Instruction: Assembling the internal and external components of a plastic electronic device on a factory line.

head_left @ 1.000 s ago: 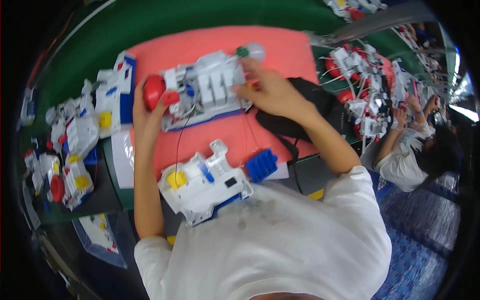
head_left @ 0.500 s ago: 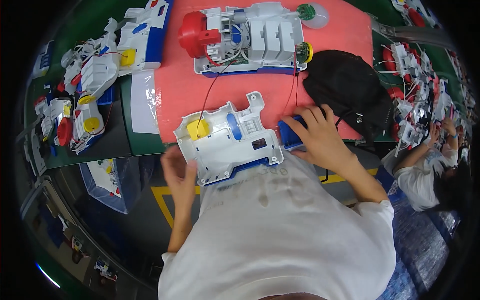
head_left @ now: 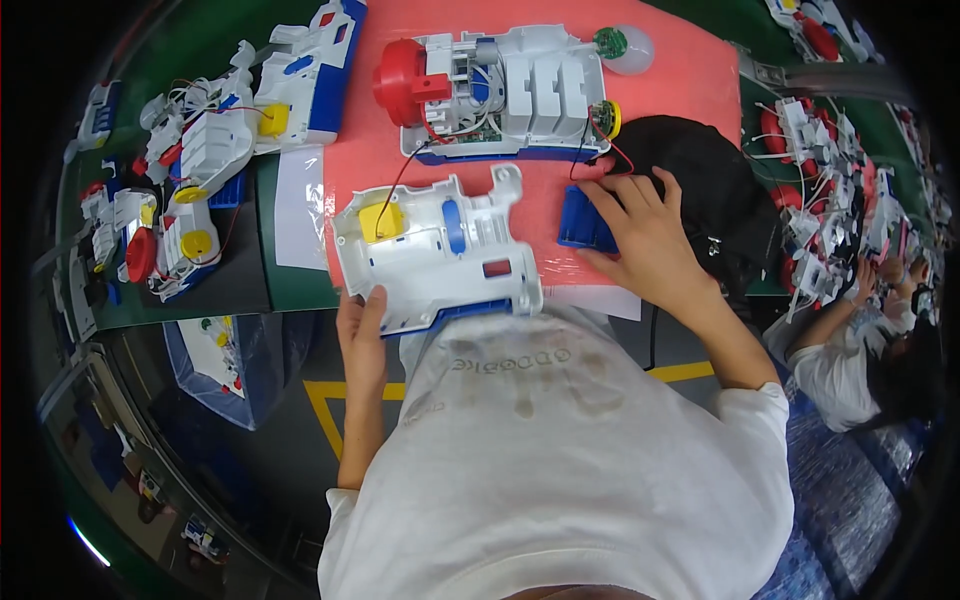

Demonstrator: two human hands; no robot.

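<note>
My left hand is closed on the lower left edge of a white plastic housing half, thumb on top. The housing lies hollow side up at the mat's front edge, with a yellow block and a blue oval piece inside. My right hand curves round a small blue plastic box, fingers and thumb at its right side. Beyond lies the opened other half with a red round part, white compartments and wiring. A red wire runs from it to the yellow block.
A black cloth bag lies beside my right hand on the red mat. A clear dome with a green board sits at the back. Partly built units stand left and right. Another person works at far right.
The housing half has shifted up and left on the mat, and my left thumb now lies over its edge. My right hand and the blue box have moved slightly away from me.
</note>
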